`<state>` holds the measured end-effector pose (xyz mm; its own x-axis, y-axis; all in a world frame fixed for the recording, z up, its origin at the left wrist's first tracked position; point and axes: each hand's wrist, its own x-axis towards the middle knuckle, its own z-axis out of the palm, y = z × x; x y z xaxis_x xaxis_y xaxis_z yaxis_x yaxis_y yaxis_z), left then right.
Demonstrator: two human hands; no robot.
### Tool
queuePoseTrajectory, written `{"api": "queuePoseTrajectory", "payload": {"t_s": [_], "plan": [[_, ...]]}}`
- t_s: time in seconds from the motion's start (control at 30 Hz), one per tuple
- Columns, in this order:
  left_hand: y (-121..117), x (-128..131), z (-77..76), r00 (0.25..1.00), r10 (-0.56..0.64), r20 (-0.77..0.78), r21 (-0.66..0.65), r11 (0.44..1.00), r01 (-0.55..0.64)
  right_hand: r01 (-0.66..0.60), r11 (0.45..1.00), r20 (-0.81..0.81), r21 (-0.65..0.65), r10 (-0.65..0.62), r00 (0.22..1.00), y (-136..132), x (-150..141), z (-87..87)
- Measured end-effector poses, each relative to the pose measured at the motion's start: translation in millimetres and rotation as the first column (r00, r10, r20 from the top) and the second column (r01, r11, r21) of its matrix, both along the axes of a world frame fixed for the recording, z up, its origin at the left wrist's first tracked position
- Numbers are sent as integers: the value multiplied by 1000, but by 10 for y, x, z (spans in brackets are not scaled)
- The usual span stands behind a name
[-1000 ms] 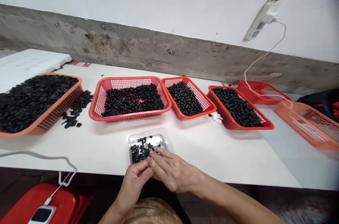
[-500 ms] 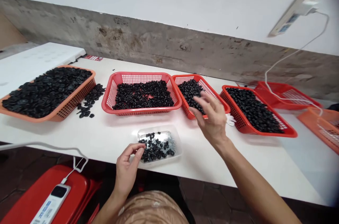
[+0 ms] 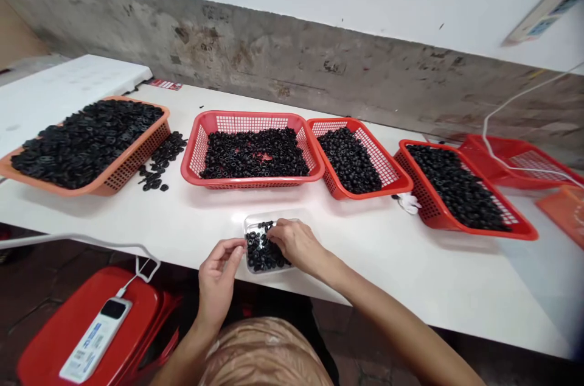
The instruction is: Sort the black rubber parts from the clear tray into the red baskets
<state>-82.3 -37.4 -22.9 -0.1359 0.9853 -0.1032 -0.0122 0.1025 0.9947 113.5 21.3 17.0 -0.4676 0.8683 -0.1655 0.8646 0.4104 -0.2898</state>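
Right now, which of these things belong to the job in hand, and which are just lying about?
Job in hand: left hand, right hand, clear plastic tray, black rubber rings, red mesh baskets.
Lying about: white cable, white device on red stool, white scrap.

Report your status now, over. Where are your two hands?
Right hand on black rings in clear plastic tray. Left hand at tray edge, fingers curled.
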Motion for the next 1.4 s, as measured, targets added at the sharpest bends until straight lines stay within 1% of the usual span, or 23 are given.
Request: {"api": "queuePoseTrajectory", "payload": {"t_s": [0.07, 0.17, 0.3, 0.4, 0.47, 0.53, 0.63, 0.7, 0.73, 0.77, 0.8, 0.83, 0.87, 0.9, 0.97, 1.0, 1.03, 1.1, 1.23, 1.3, 1.4], "plan": [[14, -17, -8, 1000, -19, -21, 8, 1000, 20, -17, 1000, 23, -26, 18, 1000, 20, -130, -11], [49, -33, 24, 990, -87, -108, 38, 995, 92, -19, 998, 63, -63, 23, 998, 57, -302, -76], [80, -46, 57, 968, -127, -216, 81, 986, 148, -4, 992, 84, -123, 15, 996, 131, -446, -167], [81, -59, 58, 959, -130, -253, 93, 983, 158, 35, 986, 53, -165, -27, 998, 186, -462, -155], [80, -70, 68, 956, -129, -264, 89, 984, 157, 71, 978, 4, -197, -72, 997, 213, -412, -101], [86, -76, 98, 955, -136, -262, 92, 982, 165, 88, 962, -73, -260, -110, 991, 225, -320, -28], [111, -50, 180, 948, -162, -273, 151, 966, 209, 37, 915, -200, -401, -127, 972, 211, -156, 68], [135, -6, 243, 937, -192, -291, 201, 945, 256, -28, 864, -309, -502, -149, 939, 182, -70, 104], [146, 19, 269, 934, -204, -294, 220, 936, 274, -71, 826, -390, -560, -187, 901, 164, -40, 114], [155, 41, 290, 934, -208, -290, 234, 931, 280, -122, 781, -475, -613, -240, 846, 147, -19, 119], [163, 58, 302, 939, -203, -276, 242, 931, 272, -176, 736, -545, -653, -296, 784, 131, -7, 121], [169, 67, 305, 948, -192, -253, 240, 937, 254, -214, 707, -586, -674, -335, 738, 119, -1, 121], [174, 68, 300, 960, -178, -217, 225, 948, 227, -210, 716, -589, -666, -332, 737, 110, -2, 118], [177, 60, 289, 972, -170, -165, 192, 961, 201, -162, 761, -552, -629, -290, 782, 104, -9, 113], [180, 29, 256, 986, -164, -30, 96, 981, 166, -22, 878, -407, -478, -199, 892, 100, -36, 95], [180, 12, 240, 986, -160, 38, 50, 986, 158, 37, 920, -331, -390, -177, 927, 97, -57, 80], [180, -3, 227, 984, -154, 95, 14, 988, 153, 82, 945, -271, -318, -173, 947, 92, -83, 60], [175, -19, 214, 976, -141, 163, -22, 989, 147, 131, 961, -194, -245, -181, 964, 71, -147, 5], [161, -7, 232, 971, -137, 197, -56, 987, 150, 156, 974, -58, -167, -167, 984, 18, -282, -120], [156, -1, 247, 970, -139, 199, -66, 986, 154, 150, 977, -39, -150, -157, 987, 8, -311, -144], [157, -4, 263, 971, -144, 191, -58, 986, 157, 143, 980, -76, -136, -155, 985, 14, -269, -95]]}}
